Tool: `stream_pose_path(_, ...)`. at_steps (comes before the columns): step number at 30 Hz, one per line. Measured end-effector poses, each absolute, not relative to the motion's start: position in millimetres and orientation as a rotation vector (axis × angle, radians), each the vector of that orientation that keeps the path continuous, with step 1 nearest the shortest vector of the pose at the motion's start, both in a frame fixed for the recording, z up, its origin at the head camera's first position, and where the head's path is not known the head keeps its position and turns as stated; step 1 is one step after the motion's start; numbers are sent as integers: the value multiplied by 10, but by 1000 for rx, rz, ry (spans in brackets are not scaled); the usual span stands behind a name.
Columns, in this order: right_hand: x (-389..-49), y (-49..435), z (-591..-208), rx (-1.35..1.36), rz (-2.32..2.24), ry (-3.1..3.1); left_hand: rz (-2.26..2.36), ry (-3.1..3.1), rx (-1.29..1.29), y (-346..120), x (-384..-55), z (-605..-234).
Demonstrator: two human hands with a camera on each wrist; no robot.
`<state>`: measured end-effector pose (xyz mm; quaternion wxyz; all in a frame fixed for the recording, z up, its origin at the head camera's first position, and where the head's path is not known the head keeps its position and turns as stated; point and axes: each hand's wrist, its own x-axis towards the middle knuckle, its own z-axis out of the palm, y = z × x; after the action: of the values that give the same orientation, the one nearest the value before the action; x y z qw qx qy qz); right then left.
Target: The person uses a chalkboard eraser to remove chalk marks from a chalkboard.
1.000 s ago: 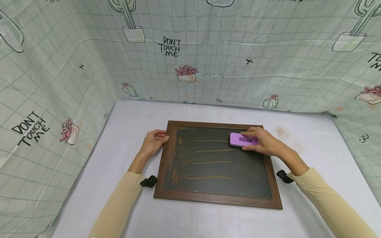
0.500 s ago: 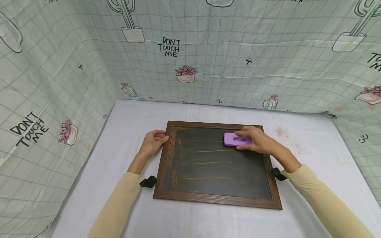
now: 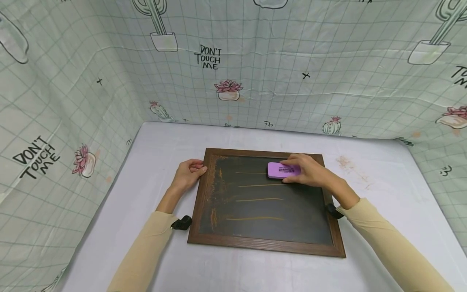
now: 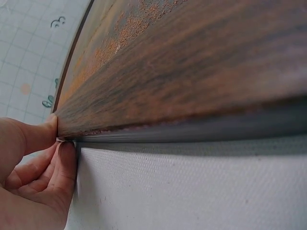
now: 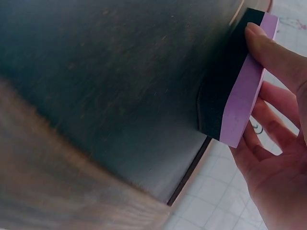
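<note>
A chalkboard (image 3: 262, 227) in a brown wooden frame lies on the white table, with several orange chalk lines across its dark surface. My right hand (image 3: 308, 171) grips a purple eraser (image 3: 273, 170) by its long sides, over the board's upper part. In the right wrist view, the black felt (image 5: 225, 76) of the eraser faces the board. At the board's left side, my left hand (image 3: 187, 175) holds the frame's edge near the upper corner. The left wrist view shows the thumb (image 4: 41, 134) against the frame (image 4: 168, 81) and the fingers (image 4: 60, 175) low at its edge.
Orange chalk dust (image 3: 344, 163) is scattered on the table (image 3: 175, 138) right of the board. Smudged chalk marks (image 3: 214, 217) run along the board's left side. A cactus-print curtain (image 3: 262, 52) hangs behind and beside the table.
My right hand has slid the eraser leftward along the top chalk line, and the visible part of that line is shorter. The left hand stays on the frame.
</note>
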<state>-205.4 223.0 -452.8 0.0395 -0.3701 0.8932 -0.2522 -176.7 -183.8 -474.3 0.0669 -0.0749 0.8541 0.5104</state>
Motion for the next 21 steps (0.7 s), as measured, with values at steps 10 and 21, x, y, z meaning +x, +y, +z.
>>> stream_pose_path(10,-2089,2104,-4506,-1127,-785,2694,1545,2575,-226,-1826,-1770,-4757)
stream_pose_path(21,-2145,1907,-4510,-1142,-775,2652,1526,2584,-215,-1838,-1763,-4736)
